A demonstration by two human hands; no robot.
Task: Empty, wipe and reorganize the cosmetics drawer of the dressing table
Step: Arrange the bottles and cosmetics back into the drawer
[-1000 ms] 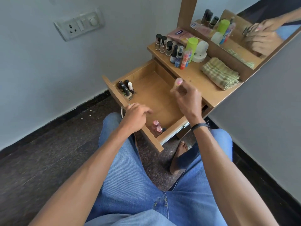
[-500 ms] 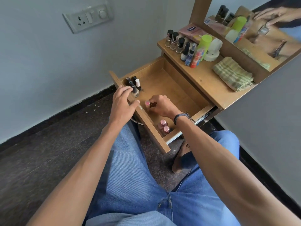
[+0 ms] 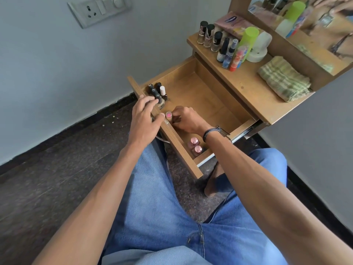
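Right hand (image 3: 188,122) pinches small pink-capped polish bottle (image 3: 168,115), low inside open wooden drawer (image 3: 210,104), near its front panel. Left hand (image 3: 145,115) rests loose-fingered on that panel. Bottle likely light, slick, breakable; grip body, not cap.

The drawer (image 3: 206,100) and the table (image 3: 248,88) are matt wood with visible grain, and the drawer's slide rail (image 3: 241,134) is bright metal. The pink-capped bottle (image 3: 168,115) that my right hand (image 3: 188,121) pinches has a glossy top. The black caps of the nail polish bottles (image 3: 155,90) look like smooth plastic. The folded towel (image 3: 282,79) is coarse woven cloth, my jeans (image 3: 162,217) are denim, and the floor (image 3: 57,169) is dark speckled stone.
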